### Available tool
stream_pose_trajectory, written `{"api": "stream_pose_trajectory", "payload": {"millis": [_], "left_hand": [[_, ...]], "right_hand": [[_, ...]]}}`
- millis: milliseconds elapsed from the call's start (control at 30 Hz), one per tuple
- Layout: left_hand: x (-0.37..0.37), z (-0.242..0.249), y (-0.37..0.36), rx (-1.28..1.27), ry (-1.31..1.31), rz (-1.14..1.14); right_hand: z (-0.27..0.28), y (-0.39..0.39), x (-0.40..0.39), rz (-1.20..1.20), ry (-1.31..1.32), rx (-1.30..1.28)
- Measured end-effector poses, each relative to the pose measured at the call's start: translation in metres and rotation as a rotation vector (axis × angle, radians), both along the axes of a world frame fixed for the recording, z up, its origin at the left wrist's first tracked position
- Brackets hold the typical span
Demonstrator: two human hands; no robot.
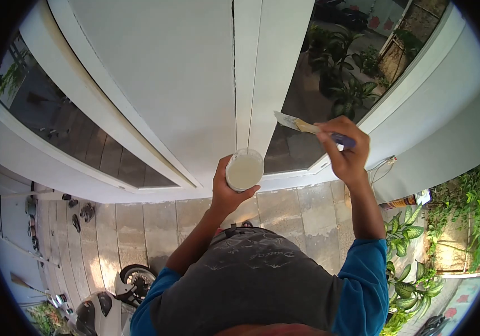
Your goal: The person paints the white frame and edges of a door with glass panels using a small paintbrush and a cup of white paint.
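Paved flooring (161, 224) met the foot of a pale wall panel (150, 67), with a dark glass pane (352, 61) set in white framing to its right. Footwear (87, 211) lay on the paving at the far left; a motorcycle (102, 313) stood at the lower left, and leafy plants (405, 232) grew at the right.

Left hand (226, 187): partly closed, fingers curved round one side of a clear cup (245, 151) and thumb along the near side. The cup held a whitish liquid (245, 171) and was kept mouth-up before the torso, presumably to prevent spillage and leave the opening accessible.

Right hand (351, 148): closed on the handle of a brush (307, 127), thumb opposing the fingers. Its whitened bristles pointed leftward, away from the palm, a hold judged to give control of the tip. The brush was apart from the cup, in front of the pane and beside the framing; contact with either could not be confirmed.
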State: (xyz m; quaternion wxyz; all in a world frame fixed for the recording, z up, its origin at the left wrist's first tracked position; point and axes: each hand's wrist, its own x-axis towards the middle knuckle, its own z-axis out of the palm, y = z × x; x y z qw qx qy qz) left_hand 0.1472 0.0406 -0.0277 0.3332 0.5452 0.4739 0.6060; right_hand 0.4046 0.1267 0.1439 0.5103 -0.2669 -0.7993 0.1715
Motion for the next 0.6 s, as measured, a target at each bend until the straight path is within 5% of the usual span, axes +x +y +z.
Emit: {"api": "stream_pose_trajectory", "payload": {"millis": [200,300,600], "left_hand": [[0.005,0.001,0.002,0.070,0.154,-0.058],[0.005,0.009,0.003,0.158,0.237,-0.064],[0.007,0.014,0.002,0.178,0.293,-0.070]], "right_hand": [[0.018,-0.033,-0.005,0.299,0.171,-0.286],[0.018,-0.033,-0.020,0.309,-0.254,-0.274],[-0.009,-0.010,-0.059,0.307,-0.644,-0.145]]}}
